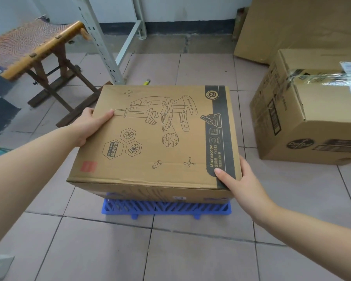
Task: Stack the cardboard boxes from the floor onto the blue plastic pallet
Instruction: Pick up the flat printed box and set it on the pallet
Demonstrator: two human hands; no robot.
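Note:
A brown cardboard box printed with a microscope drawing (154, 136) fills the middle of the view, over the blue plastic pallet (166, 208). Only the pallet's near edge shows under the box. Something else, perhaps another box, peeks out just beneath its front face; I cannot tell what it is. My left hand (89, 124) grips the box's left side, thumb on top. My right hand (239, 183) grips its near right corner, thumb on the black printed strip. Whether the box rests on what is below or hangs just above it is unclear.
A taped cardboard box (308, 110) stands on the tiled floor at the right, with a larger carton (296, 27) behind it against the wall. A wooden folding stool (34, 49) and a grey metal rack leg (101, 45) stand at the back left.

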